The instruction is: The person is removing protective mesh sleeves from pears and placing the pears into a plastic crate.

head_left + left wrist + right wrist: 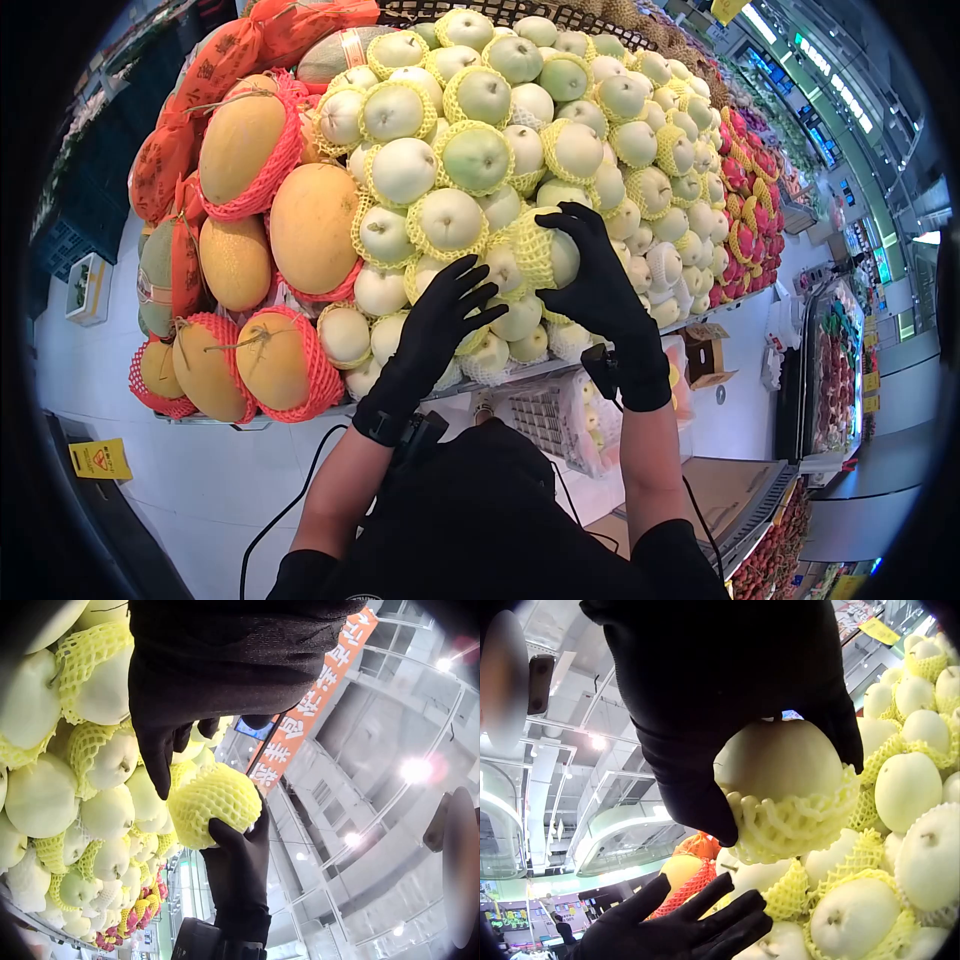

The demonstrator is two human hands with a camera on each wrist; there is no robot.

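Note:
My gloved right hand (600,290) grips a pale melon (565,258) half covered by a yellow foam net, thumb on one side and fingers on the other. In the right wrist view the bare top of this melon (780,757) faces the palm, and the net (787,825) hangs round its lower part. Just left of it, my gloved left hand (435,320) has its fingers extended and spread, holding nothing. Below and behind both hands lies a sloping heap of similar pale melons (450,220), many in yellow foam nets.
Large orange-yellow melons (313,228) in red nets fill the left of the display. Dragon fruit (745,185) lie at its right end. Beneath the front edge stand a plastic crate (540,420) and a cardboard box (708,360). A yellow floor sign (100,459) is at lower left.

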